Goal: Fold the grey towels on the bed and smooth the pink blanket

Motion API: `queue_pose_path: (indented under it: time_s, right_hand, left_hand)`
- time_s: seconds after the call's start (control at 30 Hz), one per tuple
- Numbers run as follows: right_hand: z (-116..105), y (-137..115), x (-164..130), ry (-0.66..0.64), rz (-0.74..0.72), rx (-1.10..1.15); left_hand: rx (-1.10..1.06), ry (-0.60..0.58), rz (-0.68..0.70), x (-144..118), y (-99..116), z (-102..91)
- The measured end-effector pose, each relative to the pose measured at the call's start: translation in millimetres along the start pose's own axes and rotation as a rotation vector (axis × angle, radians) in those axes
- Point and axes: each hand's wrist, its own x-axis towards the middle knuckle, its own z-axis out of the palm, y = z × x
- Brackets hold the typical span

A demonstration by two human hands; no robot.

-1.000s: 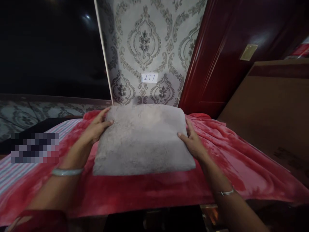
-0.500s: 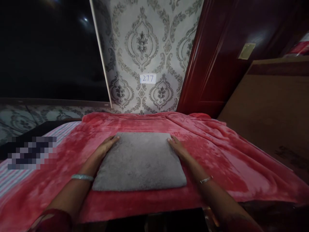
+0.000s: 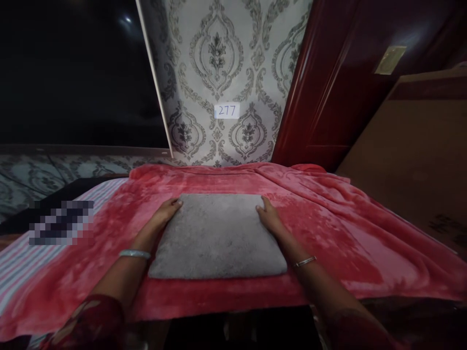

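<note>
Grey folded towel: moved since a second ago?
Yes. The grey folded towel came down from in front of the 277 label and now lies flat on the red blanket.

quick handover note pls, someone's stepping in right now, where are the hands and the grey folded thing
Left hand: flat against the left edge of the grey folded cloth, not gripping.
Right hand: flat against its right edge, likewise open.
The cloth lies flat as a neat square on the red blanket, near the front edge, below the 277 label on the wall.
Done: cloth folded and set down.
Left: nothing visible beyond lifting the hands away.
</note>
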Motion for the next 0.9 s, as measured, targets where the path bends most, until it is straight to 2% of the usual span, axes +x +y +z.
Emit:
queue_pose_path:
  time_s: [0.1, 0.17, 0.3, 0.4, 0.47, 0.53, 0.67, 0.77, 0.9]
  right_hand:
    - [-13, -26, -3, -0.004, -0.122, -0.209]
    - [-12, -52, -8, -0.056, -0.27, -0.337]
    - [19, -101, -25, -0.194, -0.499, -0.361]
    - [47, -112, -41, -0.234, -0.528, -0.356]
    - [58, -108, -45, -0.257, -0.51, -0.356]
    - [58, -98, -41, -0.278, -0.512, -0.351]
    - [36, -66, -16, -0.295, -0.43, -0.392]
    - [20, -42, -3, -0.225, -0.318, -0.429]
    - [17, -22, 3, -0.159, -0.254, -0.388]
  left_hand:
    - [0.114, 0.012, 0.036, -3, 18, -12.6]
    - [0.262, -0.011, 0.151, -10, 36, -10.8]
    - [0.595, -0.139, 0.389, -31, 60, 19.4]
    - [0.744, -0.159, 0.424, -44, 54, 44.2]
    - [0.788, -0.152, 0.429, -48, 44, 52.7]
    - [0.804, -0.149, 0.434, -49, 37, 55.0]
    - [0.814, -0.167, 0.413, -47, 38, 53.7]
    - [0.813, -0.166, 0.419, -47, 42, 54.8]
    - [0.822, -0.154, 0.433, -50, 44, 56.6]
